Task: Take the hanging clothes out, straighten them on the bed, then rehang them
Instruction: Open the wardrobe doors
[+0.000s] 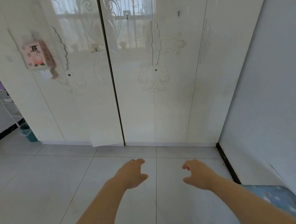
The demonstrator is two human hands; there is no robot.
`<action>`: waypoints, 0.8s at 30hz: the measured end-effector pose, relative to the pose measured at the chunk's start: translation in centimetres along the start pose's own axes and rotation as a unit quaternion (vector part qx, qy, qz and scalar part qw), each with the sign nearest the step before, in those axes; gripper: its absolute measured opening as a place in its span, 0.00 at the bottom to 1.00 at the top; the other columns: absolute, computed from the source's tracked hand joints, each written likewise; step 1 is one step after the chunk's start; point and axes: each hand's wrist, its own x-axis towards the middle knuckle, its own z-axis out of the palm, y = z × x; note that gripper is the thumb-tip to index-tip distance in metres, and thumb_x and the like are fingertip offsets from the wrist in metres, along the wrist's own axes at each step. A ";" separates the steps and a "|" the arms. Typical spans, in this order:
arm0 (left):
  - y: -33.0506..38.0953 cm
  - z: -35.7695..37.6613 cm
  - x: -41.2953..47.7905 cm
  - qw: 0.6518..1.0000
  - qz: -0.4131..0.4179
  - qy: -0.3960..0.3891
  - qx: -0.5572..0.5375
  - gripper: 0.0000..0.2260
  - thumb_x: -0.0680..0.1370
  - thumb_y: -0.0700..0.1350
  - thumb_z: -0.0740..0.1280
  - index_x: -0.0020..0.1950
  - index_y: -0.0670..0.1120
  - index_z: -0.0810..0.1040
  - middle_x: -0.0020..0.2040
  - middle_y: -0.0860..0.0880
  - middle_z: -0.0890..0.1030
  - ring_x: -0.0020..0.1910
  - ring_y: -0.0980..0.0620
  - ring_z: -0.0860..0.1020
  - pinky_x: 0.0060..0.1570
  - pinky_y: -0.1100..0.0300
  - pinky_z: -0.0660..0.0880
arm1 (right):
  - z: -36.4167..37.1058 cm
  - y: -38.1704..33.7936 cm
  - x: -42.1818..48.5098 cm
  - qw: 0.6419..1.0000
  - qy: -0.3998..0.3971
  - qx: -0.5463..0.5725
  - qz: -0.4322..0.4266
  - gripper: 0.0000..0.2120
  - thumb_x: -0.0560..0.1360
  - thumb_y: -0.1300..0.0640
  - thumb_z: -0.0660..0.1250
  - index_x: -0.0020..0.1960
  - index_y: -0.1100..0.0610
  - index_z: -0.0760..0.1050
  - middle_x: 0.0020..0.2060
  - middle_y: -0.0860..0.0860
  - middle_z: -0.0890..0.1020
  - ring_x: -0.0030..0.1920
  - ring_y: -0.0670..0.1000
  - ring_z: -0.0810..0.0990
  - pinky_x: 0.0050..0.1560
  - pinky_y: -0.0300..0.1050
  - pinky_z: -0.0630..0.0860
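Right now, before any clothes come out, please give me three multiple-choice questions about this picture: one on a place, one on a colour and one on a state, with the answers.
1. Where does the pink tissue pack hang?
A) on a wardrobe door
B) on a chair
C) from the ceiling

2. What colour is the bin at the far left?
A) red
B) black
C) teal

3. How are the left hand and the right hand?
A) gripping a hanger
B) empty, fingers relaxed
C) pulling a handle

Answers:
1 A: the pack hangs high on that door.
2 C: the bin shows teal.
3 B: both hands reach forward and hold nothing.
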 end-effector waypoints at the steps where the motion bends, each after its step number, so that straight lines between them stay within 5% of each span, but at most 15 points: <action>1: -0.4 -0.6 1.6 1.000 -0.001 -0.001 -0.001 0.27 0.78 0.53 0.63 0.74 0.51 0.58 0.72 0.47 0.64 0.69 0.48 0.66 0.67 0.55 0.64 | -0.4 -0.1 1.8 1.000 0.002 0.002 0.001 0.23 0.73 0.51 0.65 0.67 0.53 0.67 0.63 0.51 0.70 0.61 0.50 0.71 0.61 0.40 0.68; 24: -4.3 -18.8 42.5 1.000 0.003 0.025 0.003 0.27 0.78 0.53 0.63 0.74 0.51 0.58 0.72 0.48 0.64 0.69 0.50 0.64 0.67 0.56 0.63 | -15.0 -0.4 45.4 0.999 0.025 0.001 -0.026 0.23 0.74 0.52 0.65 0.68 0.54 0.66 0.63 0.51 0.70 0.61 0.51 0.71 0.60 0.41 0.69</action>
